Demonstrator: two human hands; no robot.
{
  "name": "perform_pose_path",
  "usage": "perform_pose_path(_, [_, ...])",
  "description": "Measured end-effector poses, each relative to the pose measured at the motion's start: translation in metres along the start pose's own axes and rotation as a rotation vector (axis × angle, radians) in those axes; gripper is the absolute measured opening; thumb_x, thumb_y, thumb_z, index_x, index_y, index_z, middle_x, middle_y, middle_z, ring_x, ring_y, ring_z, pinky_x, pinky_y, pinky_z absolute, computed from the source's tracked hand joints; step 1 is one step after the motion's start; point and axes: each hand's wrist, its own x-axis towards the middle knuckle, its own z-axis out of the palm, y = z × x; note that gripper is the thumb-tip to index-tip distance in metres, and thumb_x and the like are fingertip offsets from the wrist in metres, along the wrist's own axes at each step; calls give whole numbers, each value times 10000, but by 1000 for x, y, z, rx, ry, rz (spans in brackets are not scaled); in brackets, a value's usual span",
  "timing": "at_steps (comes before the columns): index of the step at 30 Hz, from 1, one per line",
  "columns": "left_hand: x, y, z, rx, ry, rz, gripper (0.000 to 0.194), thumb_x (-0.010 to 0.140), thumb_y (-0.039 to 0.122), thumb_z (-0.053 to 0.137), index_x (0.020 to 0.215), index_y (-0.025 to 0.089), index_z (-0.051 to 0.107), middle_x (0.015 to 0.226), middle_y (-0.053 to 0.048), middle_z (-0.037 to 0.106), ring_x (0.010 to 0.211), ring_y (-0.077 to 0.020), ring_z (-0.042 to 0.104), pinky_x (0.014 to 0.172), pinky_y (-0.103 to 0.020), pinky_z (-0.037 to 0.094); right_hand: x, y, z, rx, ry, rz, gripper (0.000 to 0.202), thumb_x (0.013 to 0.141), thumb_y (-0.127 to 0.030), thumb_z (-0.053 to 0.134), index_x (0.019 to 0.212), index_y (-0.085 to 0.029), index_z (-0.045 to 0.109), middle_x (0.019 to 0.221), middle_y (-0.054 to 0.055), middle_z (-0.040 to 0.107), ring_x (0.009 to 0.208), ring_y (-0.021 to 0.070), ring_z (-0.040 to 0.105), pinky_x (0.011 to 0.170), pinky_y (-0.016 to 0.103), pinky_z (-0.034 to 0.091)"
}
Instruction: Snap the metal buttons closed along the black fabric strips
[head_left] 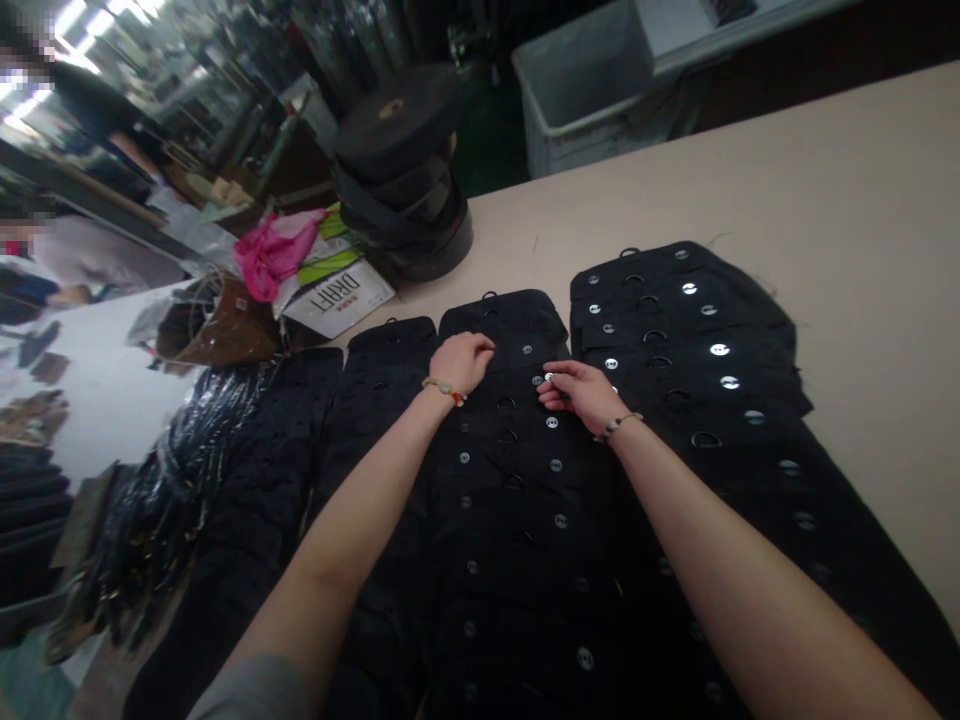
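Observation:
Several rows of overlapping black fabric pieces lie on the table, bearing black D-shaped rings and round silver discs. My left hand [463, 362] is closed over the upper part of the middle row [510, 320], its fingertips pressed together; what they hold, if anything, is hidden. Just right of it, my right hand [576, 390] pinches a small silver disc [550, 378] above the same row's right side. The wider row [675, 300] with bright discs lies to the right. Left of my left hand is another black row [390, 345].
Rolls of black strap [405, 170] stand at the table's [847, 200] far edge beside a DRAFT box [337, 300] and pink plastic [277, 250]. A brown container [225, 320] and wrapped bundles lie left. Beyond are a grey bin [585, 90] and a person [112, 110].

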Motion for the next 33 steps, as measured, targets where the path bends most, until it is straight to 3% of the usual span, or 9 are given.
perform_pose_path(3, [-5, 44, 21, -187, -108, 191, 265, 889, 287, 501, 1064, 259, 698, 1063, -38, 701, 1007, -191, 624, 930, -309, 472, 0, 3, -1, 14, -19, -40, 186, 874, -9, 492, 994, -141, 545, 659, 31, 679, 531, 107, 643, 503, 197, 555])
perform_pose_path(7, [2, 67, 36, -244, -167, 131, 226, 842, 223, 544, 987, 236, 717, 987, -38, 722, 941, -197, 648, 889, -312, 488, 3, 6, -3, 45, -18, -52, 217, 878, -33, 509, 1048, -165, 486, 671, 6, 675, 543, 111, 654, 502, 203, 561])
perform_pose_path(15, [33, 61, 20, -188, -407, 154, 131, 781, 227, 592, 853, 200, 698, 837, -30, 708, 782, -187, 635, 755, -300, 485, 4, 8, -5, 66, -20, -76, 246, 879, -89, 557, 1085, -176, 456, 709, 24, 691, 587, 126, 667, 505, 207, 556])
perform_pose_path(21, [85, 38, 29, -232, -163, -20, 161, 818, 201, 540, 875, 158, 684, 892, -56, 699, 802, -156, 605, 790, -284, 460, 2, 3, -8, 110, -45, 12, 215, 830, 6, 477, 986, -134, 524, 710, 65, 698, 579, 137, 668, 506, 213, 541])
perform_pose_path(28, [110, 27, 39, -179, -203, -90, 133, 794, 187, 534, 805, 184, 667, 828, -37, 701, 755, -154, 605, 754, -266, 457, 3, 3, -10, 114, -73, 33, 194, 885, -12, 449, 1020, -132, 520, 842, 104, 719, 630, 132, 685, 548, 221, 564])
perform_pose_path(33, [116, 33, 31, -19, -179, 59, 143, 802, 160, 525, 862, 193, 650, 797, -46, 673, 781, -184, 608, 794, -288, 444, 1, 1, -8, 113, -68, 42, 119, 902, -64, 520, 996, -136, 536, 888, 104, 719, 610, 119, 680, 529, 214, 569])
